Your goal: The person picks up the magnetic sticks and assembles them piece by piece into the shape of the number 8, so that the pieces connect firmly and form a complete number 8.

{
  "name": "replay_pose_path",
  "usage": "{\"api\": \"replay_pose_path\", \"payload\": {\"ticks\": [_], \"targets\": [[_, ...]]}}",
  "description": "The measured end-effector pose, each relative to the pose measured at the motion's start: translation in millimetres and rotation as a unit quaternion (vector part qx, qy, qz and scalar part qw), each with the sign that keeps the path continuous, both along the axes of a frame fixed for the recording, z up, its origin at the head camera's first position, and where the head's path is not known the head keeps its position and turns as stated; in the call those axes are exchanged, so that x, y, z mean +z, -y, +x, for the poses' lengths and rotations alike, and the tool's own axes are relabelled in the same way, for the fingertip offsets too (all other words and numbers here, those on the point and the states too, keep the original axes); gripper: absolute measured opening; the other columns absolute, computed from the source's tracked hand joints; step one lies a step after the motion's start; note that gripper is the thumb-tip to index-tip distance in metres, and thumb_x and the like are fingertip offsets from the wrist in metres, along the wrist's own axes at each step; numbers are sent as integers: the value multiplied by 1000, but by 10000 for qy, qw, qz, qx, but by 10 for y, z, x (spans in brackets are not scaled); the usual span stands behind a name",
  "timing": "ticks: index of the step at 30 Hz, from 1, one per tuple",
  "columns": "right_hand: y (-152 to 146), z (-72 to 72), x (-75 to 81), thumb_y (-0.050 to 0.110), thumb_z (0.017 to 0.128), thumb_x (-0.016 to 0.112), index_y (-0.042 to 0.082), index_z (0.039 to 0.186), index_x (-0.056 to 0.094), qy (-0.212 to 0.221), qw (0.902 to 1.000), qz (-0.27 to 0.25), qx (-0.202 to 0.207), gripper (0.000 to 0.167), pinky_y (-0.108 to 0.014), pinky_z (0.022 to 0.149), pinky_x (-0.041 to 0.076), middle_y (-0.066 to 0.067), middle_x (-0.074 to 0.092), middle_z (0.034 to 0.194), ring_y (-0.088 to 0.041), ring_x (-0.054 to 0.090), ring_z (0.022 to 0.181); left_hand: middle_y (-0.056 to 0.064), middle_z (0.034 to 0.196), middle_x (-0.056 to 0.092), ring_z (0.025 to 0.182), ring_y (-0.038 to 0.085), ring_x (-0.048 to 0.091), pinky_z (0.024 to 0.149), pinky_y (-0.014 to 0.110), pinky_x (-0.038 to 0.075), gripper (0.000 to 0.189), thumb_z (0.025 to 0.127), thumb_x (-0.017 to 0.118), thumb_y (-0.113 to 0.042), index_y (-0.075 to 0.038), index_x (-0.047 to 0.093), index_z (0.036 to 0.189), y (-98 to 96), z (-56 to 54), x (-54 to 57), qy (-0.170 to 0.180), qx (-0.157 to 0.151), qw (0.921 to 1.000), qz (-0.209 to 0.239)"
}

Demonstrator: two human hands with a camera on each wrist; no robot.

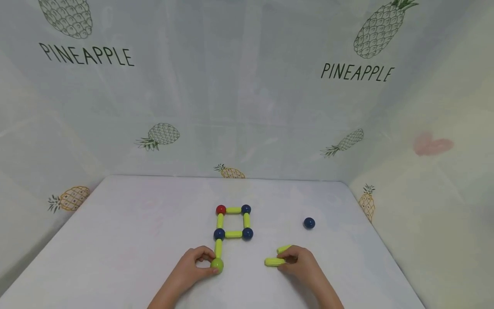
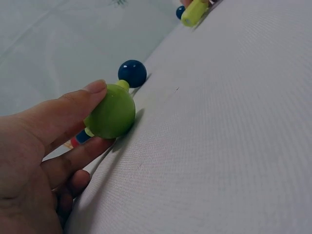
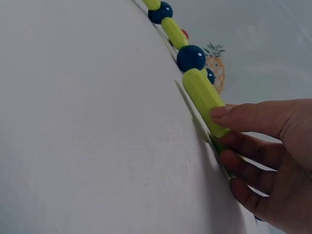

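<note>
My left hand (image 1: 192, 267) pinches a light green ball (image 1: 218, 263) between thumb and fingers; the left wrist view shows the green ball (image 2: 114, 114) close up. A yellow-green rod (image 1: 218, 249) joins this ball to a dark blue ball (image 1: 219, 233), the near left corner of a square of rods and balls. The far left corner is a red ball (image 1: 221, 210); blue balls form the others. To the right, my right hand (image 1: 302, 265) pinches a loose yellow-green rod (image 3: 201, 97) low over the table. Another rod (image 1: 283, 248) lies just behind it, partly hidden by the fingers.
A single dark blue ball (image 1: 309, 223) sits on the white table (image 1: 154, 223), beyond and right of my right hand. Behind the table hangs a pale curtain (image 1: 231, 98) printed with pineapples, and it also runs along both sides.
</note>
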State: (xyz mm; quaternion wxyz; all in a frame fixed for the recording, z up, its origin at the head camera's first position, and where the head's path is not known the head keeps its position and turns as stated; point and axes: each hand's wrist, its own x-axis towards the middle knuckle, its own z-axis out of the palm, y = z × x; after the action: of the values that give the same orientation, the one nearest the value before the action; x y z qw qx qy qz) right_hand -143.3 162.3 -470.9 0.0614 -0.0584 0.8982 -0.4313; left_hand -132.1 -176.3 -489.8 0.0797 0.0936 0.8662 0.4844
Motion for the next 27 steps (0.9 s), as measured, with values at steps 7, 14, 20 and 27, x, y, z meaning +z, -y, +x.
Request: {"api": "replay_pose_path", "payload": {"ticks": [7, 14, 20, 27], "targets": [[159, 2, 33, 7, 72, 84, 13, 90, 76, -57, 9996, 41, 284, 21, -27, 68, 48, 4, 64, 90, -14, 56, 78, -10, 91, 66, 93, 18, 51, 84, 42, 42, 37, 73, 86, -32, -14, 66, 99, 15, 13, 15, 40, 95, 9999, -32], [341, 1, 53, 7, 72, 84, 14, 90, 77, 83, 9986, 31, 523, 21, -27, 65, 47, 7, 64, 84, -13, 55, 76, -9, 91, 66, 93, 18, 51, 85, 42, 42, 37, 73, 86, -32, -14, 66, 99, 1, 21, 36, 42, 126, 9999, -12], [484, -2, 82, 7, 73, 84, 14, 91, 77, 250, 9979, -22, 604, 21, -27, 64, 47, 6, 63, 83, -14, 55, 75, -10, 90, 65, 93, 18, 51, 84, 42, 42, 37, 73, 86, -33, -14, 66, 98, -15, 16, 31, 47, 136, 9999, -37], [607, -4, 101, 7, 73, 83, 14, 91, 77, 196, 9965, -89, 803, 20, -26, 63, 46, 7, 63, 81, -14, 55, 74, -10, 90, 65, 93, 18, 52, 84, 42, 42, 36, 73, 86, -33, -15, 66, 98, -16, 21, 34, 42, 106, 9999, -28]]}}
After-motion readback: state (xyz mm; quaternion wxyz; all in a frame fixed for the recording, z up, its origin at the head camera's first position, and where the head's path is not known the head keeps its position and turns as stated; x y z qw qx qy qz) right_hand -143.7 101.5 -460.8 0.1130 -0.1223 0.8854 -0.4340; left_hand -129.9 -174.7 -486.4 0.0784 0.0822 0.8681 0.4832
